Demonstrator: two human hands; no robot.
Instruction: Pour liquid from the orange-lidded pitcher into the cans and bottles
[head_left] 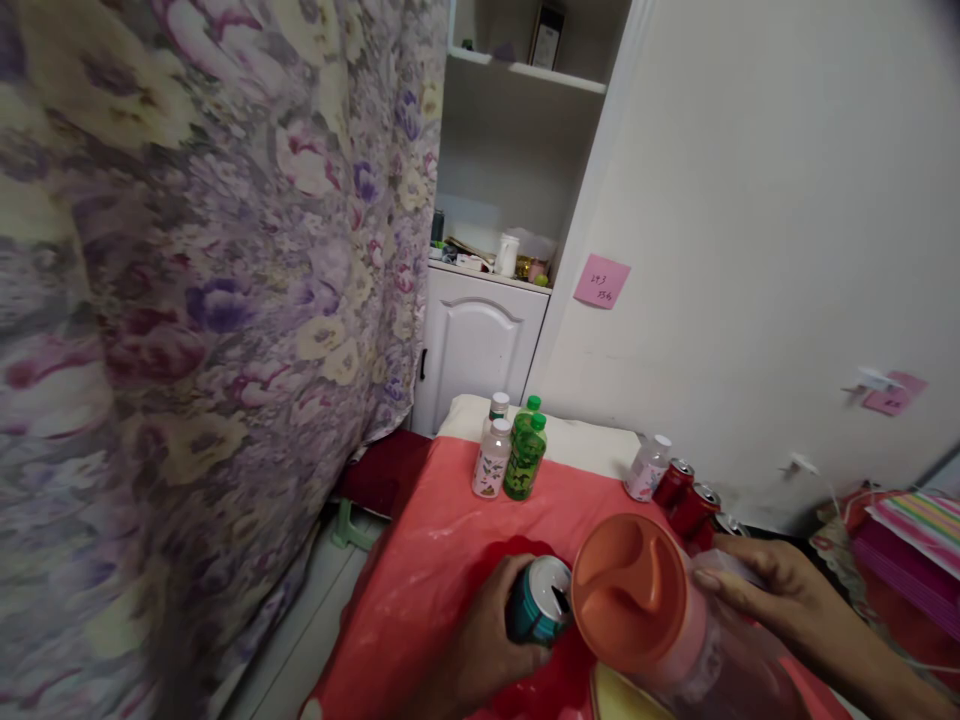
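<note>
My left hand [480, 635] is wrapped round a teal drink can [531, 610], whose silver top shows a dark opening. Beside it, my right hand [784, 590] grips the handle of a clear plastic pitcher [724, 665]. The pitcher leans toward the can, and its orange lid [630, 595] faces me, close to the can's rim. I cannot tell whether lid and can touch. Beneath both lies a glossy red surface [540, 695], perhaps a basin, with a pale yellow thing [622, 698] partly hidden by the pitcher.
Clear bottles [491, 465] and green bottles [526, 465] stand toward the back of the red-covered table [420, 560]. At the right are another clear bottle [649, 470] and several cans [675, 482]. A floral curtain [225, 300] hangs left; a white cabinet [480, 335] stands behind.
</note>
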